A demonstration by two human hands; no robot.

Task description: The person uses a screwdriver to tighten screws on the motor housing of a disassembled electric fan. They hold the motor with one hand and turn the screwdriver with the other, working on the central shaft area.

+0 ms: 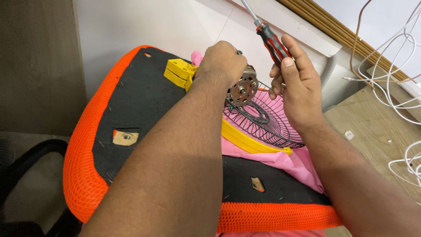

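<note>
Metal motor [242, 90], round with holes around its face and a shaft in the middle, sits at the hub of a black wire fan guard [268, 125]. Left hand [221, 61] is closed around the back of the motor, fingers wrapped over it from the top; what lies under the palm is hidden. Right hand [294, 83] is just beside the motor on the far side, closed on a screwdriver [268, 38] with a red and black handle, steel shaft pointing up and away out of frame, thumb pressed along the handle. Guard is tilted, lower edge resting in a yellow plastic rim [245, 140]. Two stacked yellow blocks [179, 72] sit just beside the left hand's knuckles. Pink cloth [291, 164] lies under the rim and guard. All of this rests on an upturned chair seat [144, 101], black mesh with an orange border, with exposed wood patches and screw holes. To the right, a wooden surface [372, 127] with white wires [394, 66] looping over it, well apart from the hands. White wall behind.
</note>
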